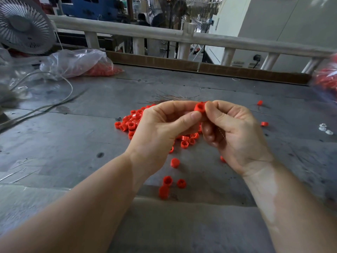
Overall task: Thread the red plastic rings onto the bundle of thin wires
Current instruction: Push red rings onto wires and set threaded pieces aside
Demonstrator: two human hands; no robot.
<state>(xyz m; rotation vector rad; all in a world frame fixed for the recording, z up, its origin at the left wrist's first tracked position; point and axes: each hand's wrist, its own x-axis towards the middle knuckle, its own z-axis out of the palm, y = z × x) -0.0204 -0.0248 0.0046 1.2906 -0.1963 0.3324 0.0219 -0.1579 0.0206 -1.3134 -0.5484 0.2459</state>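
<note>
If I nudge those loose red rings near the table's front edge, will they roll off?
Possibly. The loose red rings look short and round, so one lying on its side could roll. Those resting on a flat end would likely just slide on the smooth grey table.

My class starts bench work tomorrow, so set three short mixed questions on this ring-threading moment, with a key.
1. True or false: the red ring is pinched between the left hand and the right hand.
2. Where does the pile of loose rings lie? A in the plastic bag; B on the grey table; C on the fan.
3. Fill in: the thin wires fan out ____ the hands.

Key: 1 true; 2 B; 3 beyond.
</note>
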